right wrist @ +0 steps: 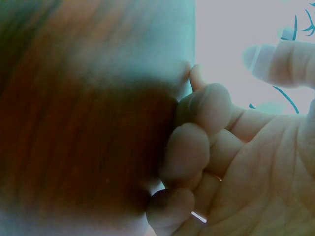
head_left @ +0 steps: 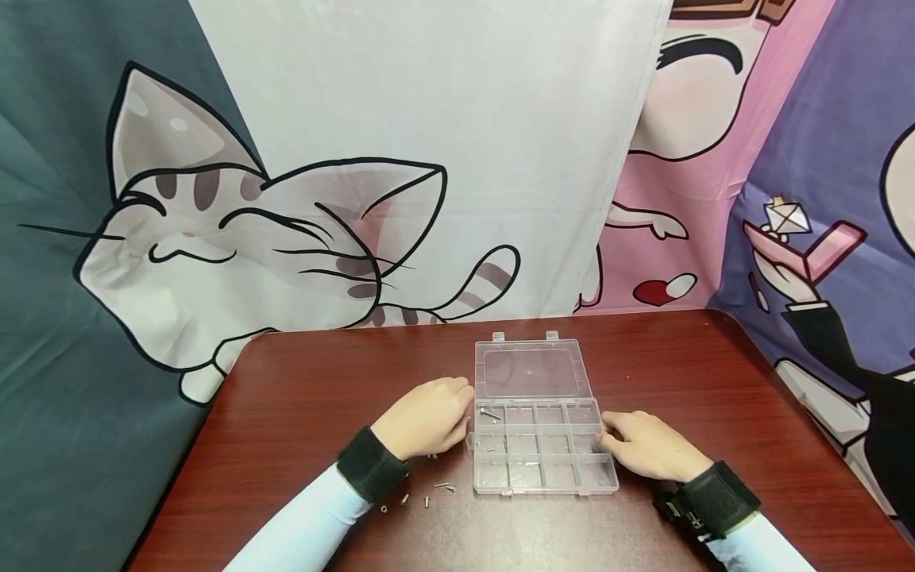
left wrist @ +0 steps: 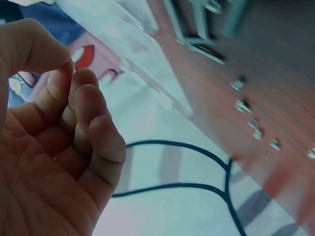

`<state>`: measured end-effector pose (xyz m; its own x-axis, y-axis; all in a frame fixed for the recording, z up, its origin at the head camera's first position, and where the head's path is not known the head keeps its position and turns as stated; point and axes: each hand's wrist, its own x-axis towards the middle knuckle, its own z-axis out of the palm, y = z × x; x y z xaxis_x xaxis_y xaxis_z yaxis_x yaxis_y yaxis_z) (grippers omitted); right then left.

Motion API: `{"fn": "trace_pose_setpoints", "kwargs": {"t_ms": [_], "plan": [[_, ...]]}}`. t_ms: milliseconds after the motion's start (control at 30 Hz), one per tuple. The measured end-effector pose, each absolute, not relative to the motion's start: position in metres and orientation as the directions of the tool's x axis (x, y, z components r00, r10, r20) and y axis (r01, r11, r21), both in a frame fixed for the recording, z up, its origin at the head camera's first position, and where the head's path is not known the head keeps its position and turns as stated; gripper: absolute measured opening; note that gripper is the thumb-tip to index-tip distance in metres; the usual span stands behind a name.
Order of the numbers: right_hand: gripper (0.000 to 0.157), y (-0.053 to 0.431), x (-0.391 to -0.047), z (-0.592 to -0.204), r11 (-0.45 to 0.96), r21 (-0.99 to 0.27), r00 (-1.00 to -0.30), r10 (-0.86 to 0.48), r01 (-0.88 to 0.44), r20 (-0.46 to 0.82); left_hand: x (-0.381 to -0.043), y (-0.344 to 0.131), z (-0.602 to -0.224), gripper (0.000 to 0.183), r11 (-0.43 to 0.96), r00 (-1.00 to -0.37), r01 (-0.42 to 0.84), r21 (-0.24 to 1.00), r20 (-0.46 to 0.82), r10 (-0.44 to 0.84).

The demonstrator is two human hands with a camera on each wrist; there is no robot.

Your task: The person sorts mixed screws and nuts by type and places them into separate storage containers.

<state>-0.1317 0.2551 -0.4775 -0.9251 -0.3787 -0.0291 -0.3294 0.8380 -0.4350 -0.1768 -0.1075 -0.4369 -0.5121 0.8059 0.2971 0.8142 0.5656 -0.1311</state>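
Note:
A clear plastic compartment box (head_left: 525,458) lies on the table with its lid (head_left: 529,373) folded back. In its back left compartment is a screw (head_left: 489,413); tiny metal bits show in compartments below it. My left hand (head_left: 429,415) is at the box's left side, above the table. In the left wrist view, its thumb and index finger (left wrist: 61,81) pinch a tiny thing, mostly hidden by the fingertips. My right hand (head_left: 654,445) grips the box's right edge, the thumb over the wall and the other fingers (right wrist: 187,152) curled low beside it.
Loose on the table, left of the box and near my left forearm, are several small screws (head_left: 426,502) and a nut (head_left: 384,509). The brown table (head_left: 322,373) ends against a printed cloth (head_left: 457,199) at the back.

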Motion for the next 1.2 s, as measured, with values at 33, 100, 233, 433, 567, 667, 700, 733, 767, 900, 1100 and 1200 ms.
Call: {"fn": "trace_pose_setpoints", "kwargs": {"t_ms": [33, 100, 233, 433, 567, 667, 700, 733, 767, 900, 1100, 1200], "plan": [[0.025, 0.255, -0.132, -0.477, 0.837, -0.436, -0.924, -0.380, -0.331, -0.029, -0.175, -0.105, -0.436, 0.007, 0.561, -0.508, 0.817, -0.131, 0.295, 0.809], [0.024, 0.255, -0.132, -0.477, 0.836, -0.437, -0.924, -0.381, -0.331, -0.030, -0.171, -0.100, -0.434, 0.006, 0.550, -0.498, 0.824, -0.135, 0.290, 0.817], [0.025, 0.255, -0.132, -0.476, 0.838, -0.436, -0.924, -0.380, -0.329, -0.033, -0.166, -0.091, -0.432, 0.007, 0.529, -0.479, 0.833, -0.160, 0.268, 0.836], [0.025, 0.254, -0.131, -0.476, 0.832, -0.439, -0.922, -0.387, -0.338, -0.025, -0.162, -0.082, -0.433, 0.007, 0.507, -0.459, 0.844, -0.176, 0.253, 0.852], [0.025, 0.255, -0.131, -0.476, 0.829, -0.440, -0.919, -0.393, -0.344, -0.022, -0.160, -0.079, -0.434, 0.007, 0.502, -0.457, 0.848, -0.172, 0.245, 0.855], [0.025, 0.255, -0.131, -0.476, 0.830, -0.439, -0.919, -0.393, -0.345, -0.022, -0.158, -0.078, -0.435, 0.023, 0.512, -0.475, 0.848, -0.140, 0.230, 0.850], [0.025, 0.255, -0.131, -0.477, 0.830, -0.438, -0.919, -0.393, -0.345, -0.021, -0.157, -0.079, -0.435, 0.036, 0.518, -0.487, 0.847, -0.119, 0.219, 0.845], [0.025, 0.256, -0.132, -0.477, 0.830, -0.437, -0.919, -0.394, -0.346, -0.021, -0.155, -0.080, -0.435, 0.053, 0.526, -0.500, 0.845, -0.093, 0.207, 0.841], [0.025, 0.256, -0.132, -0.477, 0.831, -0.436, -0.919, -0.393, -0.345, -0.021, -0.154, -0.081, -0.435, 0.070, 0.533, -0.512, 0.843, -0.070, 0.196, 0.836], [0.025, 0.256, -0.132, -0.478, 0.834, -0.433, -0.921, -0.389, -0.342, -0.021, -0.150, -0.083, -0.436, 0.113, 0.553, -0.542, 0.833, -0.015, 0.175, 0.822], [0.025, 0.256, -0.132, -0.478, 0.834, -0.429, -0.920, -0.391, -0.346, -0.018, -0.148, -0.088, -0.436, 0.116, 0.562, -0.545, 0.826, -0.044, 0.195, 0.816], [0.025, 0.256, -0.132, -0.478, 0.836, -0.427, -0.921, -0.390, -0.345, -0.019, -0.150, -0.093, -0.436, 0.115, 0.567, -0.549, 0.823, -0.039, 0.200, 0.811]]}}
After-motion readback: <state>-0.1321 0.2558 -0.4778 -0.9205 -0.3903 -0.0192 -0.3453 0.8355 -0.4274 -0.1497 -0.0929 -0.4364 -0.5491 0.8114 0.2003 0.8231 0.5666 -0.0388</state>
